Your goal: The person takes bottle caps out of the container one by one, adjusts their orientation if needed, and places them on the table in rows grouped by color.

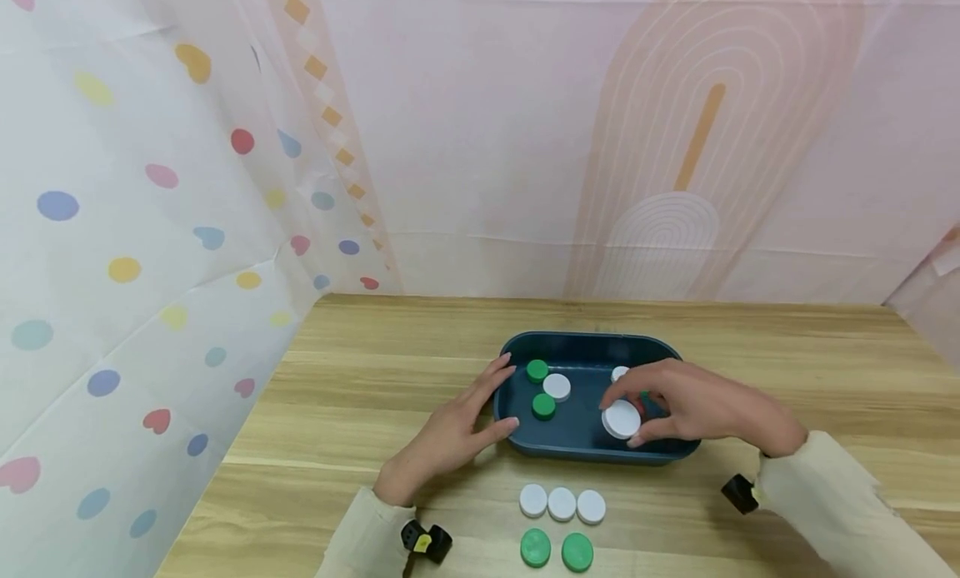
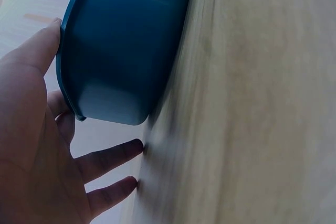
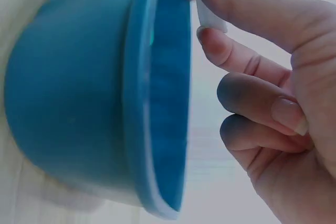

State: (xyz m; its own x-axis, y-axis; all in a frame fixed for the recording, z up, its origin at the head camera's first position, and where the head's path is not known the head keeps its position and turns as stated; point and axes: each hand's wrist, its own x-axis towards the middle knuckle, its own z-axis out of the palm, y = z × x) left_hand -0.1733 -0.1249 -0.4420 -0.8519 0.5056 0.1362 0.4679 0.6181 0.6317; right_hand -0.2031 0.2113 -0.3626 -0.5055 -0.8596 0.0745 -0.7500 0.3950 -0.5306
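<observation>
My right hand [image 1: 705, 399] pinches a white bottle cap [image 1: 622, 419] between thumb and fingers, over the right part of a dark blue oblong tray [image 1: 585, 455]. In the right wrist view the cap [image 3: 211, 18] shows above the tray rim, the other fingers curled below it. My left hand [image 1: 450, 436] lies spread at the tray's left end, thumb and fingertips at the rim. Inside, on the left, are a green cap [image 1: 537, 371], a white cap [image 1: 557, 387] and another green cap [image 1: 543, 406]. Another white cap [image 1: 619, 374] and some green are partly hidden by the right hand.
On the wooden table [image 1: 360, 378], in front of the tray, three white caps [image 1: 562, 504] form a row. Two green caps [image 1: 536, 548] lie nearer to me. Patterned cloth [image 1: 480, 145] hangs behind the table and along its left side.
</observation>
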